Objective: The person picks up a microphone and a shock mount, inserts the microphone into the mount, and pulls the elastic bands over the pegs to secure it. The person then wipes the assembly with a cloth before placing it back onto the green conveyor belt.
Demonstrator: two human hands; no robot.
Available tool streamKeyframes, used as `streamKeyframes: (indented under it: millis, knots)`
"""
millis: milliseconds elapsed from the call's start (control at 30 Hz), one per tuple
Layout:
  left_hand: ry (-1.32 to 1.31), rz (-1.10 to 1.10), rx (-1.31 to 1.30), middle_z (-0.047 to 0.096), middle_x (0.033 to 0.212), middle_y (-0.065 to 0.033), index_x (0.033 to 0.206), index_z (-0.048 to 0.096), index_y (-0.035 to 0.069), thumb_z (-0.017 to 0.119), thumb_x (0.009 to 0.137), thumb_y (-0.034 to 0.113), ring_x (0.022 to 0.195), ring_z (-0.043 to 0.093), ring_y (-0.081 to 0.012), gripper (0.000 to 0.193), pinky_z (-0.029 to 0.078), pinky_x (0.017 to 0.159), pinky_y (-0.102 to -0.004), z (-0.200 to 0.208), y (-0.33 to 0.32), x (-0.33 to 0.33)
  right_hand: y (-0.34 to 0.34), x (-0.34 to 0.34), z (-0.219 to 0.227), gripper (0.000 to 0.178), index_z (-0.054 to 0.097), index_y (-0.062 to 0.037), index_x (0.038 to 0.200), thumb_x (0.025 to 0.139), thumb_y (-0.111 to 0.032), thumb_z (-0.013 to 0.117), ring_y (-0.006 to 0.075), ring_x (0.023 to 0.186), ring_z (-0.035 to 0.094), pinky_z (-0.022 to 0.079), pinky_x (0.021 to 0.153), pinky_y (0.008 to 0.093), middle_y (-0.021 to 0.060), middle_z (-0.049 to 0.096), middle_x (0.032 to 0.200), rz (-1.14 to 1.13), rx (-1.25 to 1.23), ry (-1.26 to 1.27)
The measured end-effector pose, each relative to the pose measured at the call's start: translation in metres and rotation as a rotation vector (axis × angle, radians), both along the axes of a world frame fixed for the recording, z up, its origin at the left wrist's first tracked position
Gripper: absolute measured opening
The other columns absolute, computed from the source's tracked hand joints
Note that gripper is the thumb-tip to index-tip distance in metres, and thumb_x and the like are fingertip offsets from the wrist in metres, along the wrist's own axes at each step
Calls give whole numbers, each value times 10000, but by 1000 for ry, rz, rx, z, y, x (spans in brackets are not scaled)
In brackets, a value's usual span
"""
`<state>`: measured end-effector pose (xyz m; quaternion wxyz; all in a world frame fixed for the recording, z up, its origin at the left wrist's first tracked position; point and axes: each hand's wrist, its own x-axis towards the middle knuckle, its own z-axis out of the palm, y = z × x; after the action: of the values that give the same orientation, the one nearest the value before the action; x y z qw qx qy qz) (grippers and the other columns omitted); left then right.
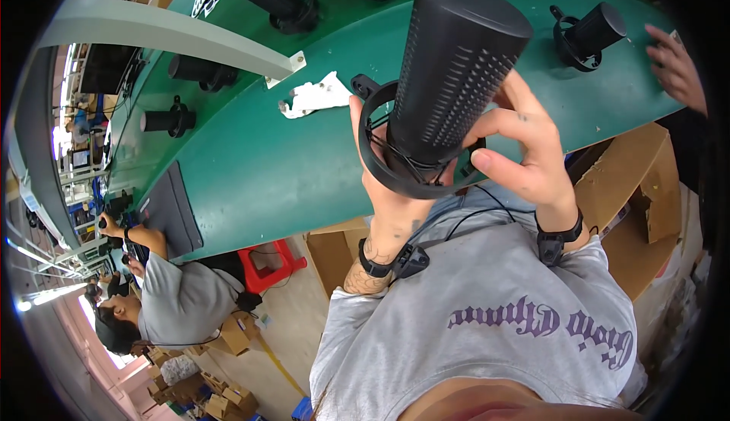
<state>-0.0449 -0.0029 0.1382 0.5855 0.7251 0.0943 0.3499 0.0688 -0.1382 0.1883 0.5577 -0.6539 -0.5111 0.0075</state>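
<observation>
Clearly, it all hangs on how the black microphone (460, 64) lies between the two hands, upper middle of the frame, held above the near edge of the green tabletop (274, 174). Its long axis climbs from the ring mount (414, 188) toward the top of the frame, leaning slightly right, with the blunt end farthest from the person. From the left hand (386, 199) it lies up and to the right; that hand is the nearer to the mount, cupped around it from below, one finger along its left rim, most of the grip hidden. From the right hand (541, 151) it lies to the left, just beside the bent fingers; thumb and forefinger stand close together by the mount's right edge, and whether they pinch anything I can't tell
</observation>
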Motion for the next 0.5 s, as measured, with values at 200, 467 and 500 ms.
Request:
streamKeyframes:
  millis: [200, 467, 500]
  knots:
    - [-37, -25, 41, 545, 1219, -193, 1467, -71, -30, 815, 693, 103, 1056, 603, -266, 1184, 498, 871, -343, 7, -12, -1, -12, -12, -8, 132, 653, 14, 837, 802, -113, 663, 322, 1207, 467, 396, 976, 436, 211, 377, 1372, 170, 148, 499]
    - [-30, -12, 61, 592, 1126, -168, 1469, 3, -42, 822, 676, 94, 968, 636, -241, 1148, 520, 811, -329, 6, -11, -4, -14, -25, -7, 187, 668, 4, 918, 847, -163, 626, 341, 1299, 349, 294, 1053, 454, 220, 322, 1402, 231, 178, 533]
    - [-34, -14, 59, 592, 1126, -168, 1469, 3, -42, 822, 676, 94, 968, 636, -241, 1148, 520, 811, -329, 6, -11, -3, -14, -26, -7, 187, 668, 4, 918, 847, -163, 626, 341, 1299, 349, 294, 1053, 454, 220, 322, 1402, 229, 175, 530]
